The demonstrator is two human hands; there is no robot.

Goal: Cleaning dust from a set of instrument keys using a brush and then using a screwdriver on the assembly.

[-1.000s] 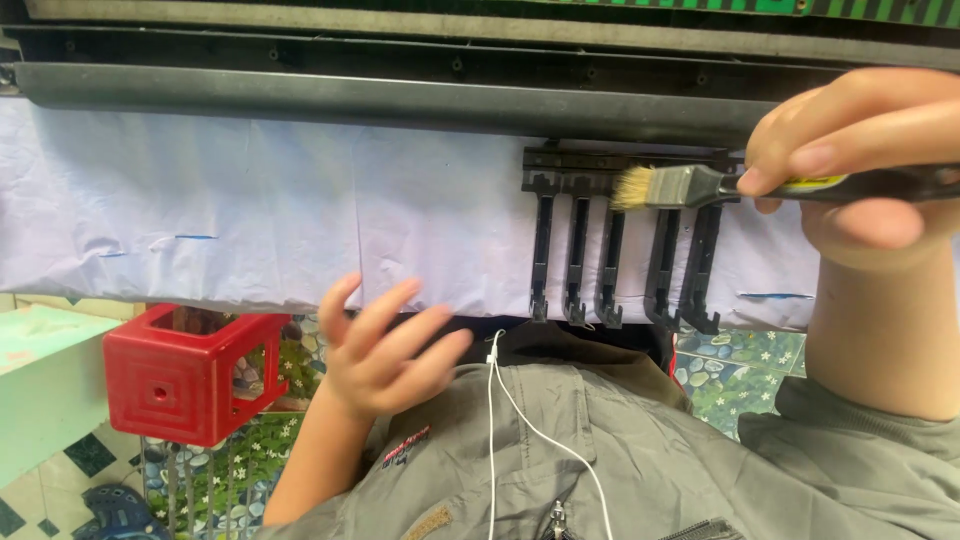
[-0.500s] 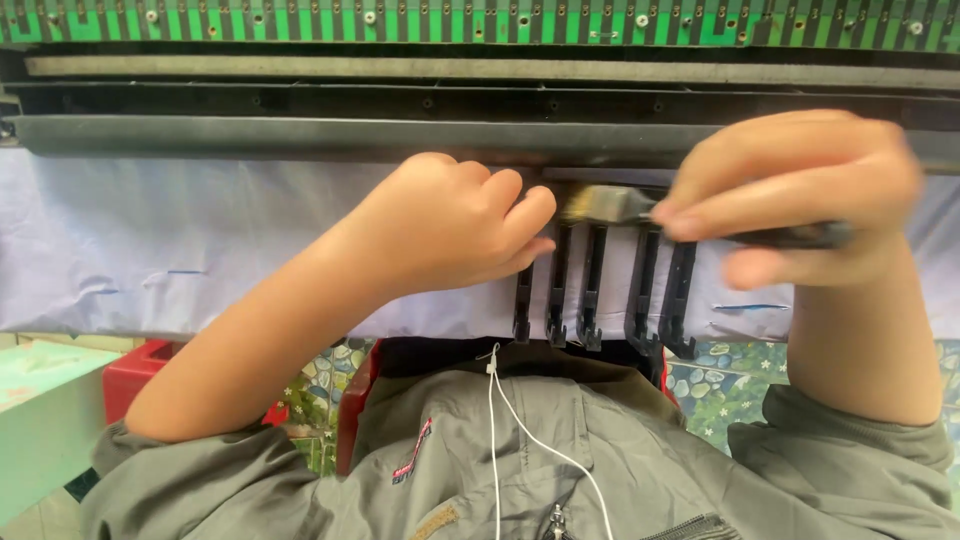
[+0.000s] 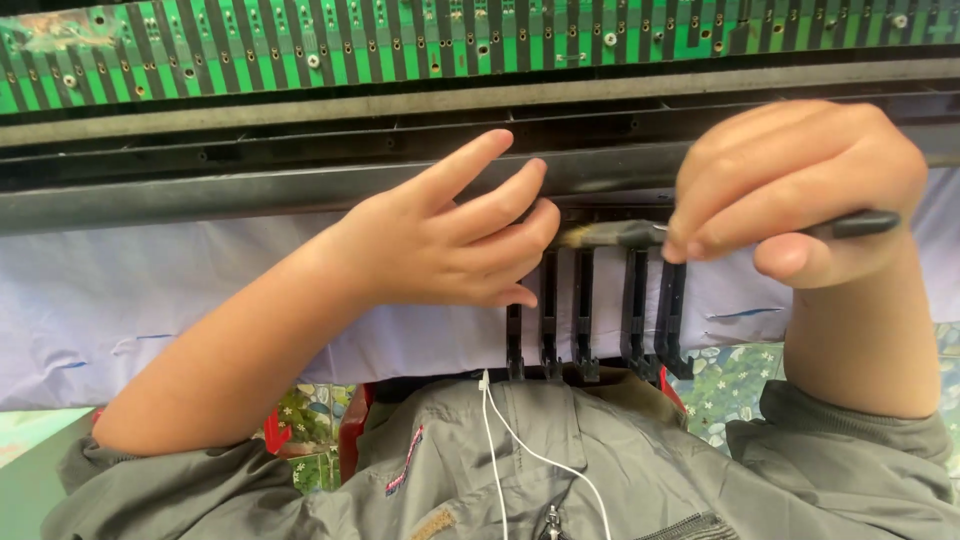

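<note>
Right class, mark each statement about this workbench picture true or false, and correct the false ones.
1. The right hand grips a small brush. True.
2. The left hand holds a screwdriver. False: it holds no tool and rests by the black keys.
3. A green circuit board runs along the top. True.
4. The brush bristles point right. False: they point left, toward the left hand.

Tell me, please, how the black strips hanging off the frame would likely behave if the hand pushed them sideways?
The strips look thin and long, so they would probably flex instead of staying rigid. They seem fixed only at the top under the frame, so the hooked lower ends may swing. The left hand rests on them lightly, which suggests they are light.
</note>
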